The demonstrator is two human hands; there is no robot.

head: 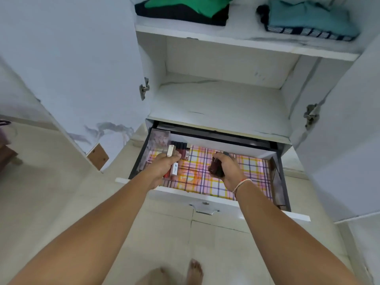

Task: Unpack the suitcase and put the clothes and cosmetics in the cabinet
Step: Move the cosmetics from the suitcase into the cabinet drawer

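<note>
Small cosmetics tubes stand in a row at the open drawer's ten o'clock corner. Folded clothes lie on the cabinet's top shelf at twelve o'clock.

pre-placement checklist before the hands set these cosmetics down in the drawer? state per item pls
1. Drawer pulled open: ok.
2. Left hand grips gold-capped cosmetics: ok.
3. Right hand grips dark bottles: ok.
4. Free space on checked liner: ok.
5. Existing row of tubes at back left stays clear of the drop spot: cannot tell.
6. Caps closed on held items: cannot tell.
</note>
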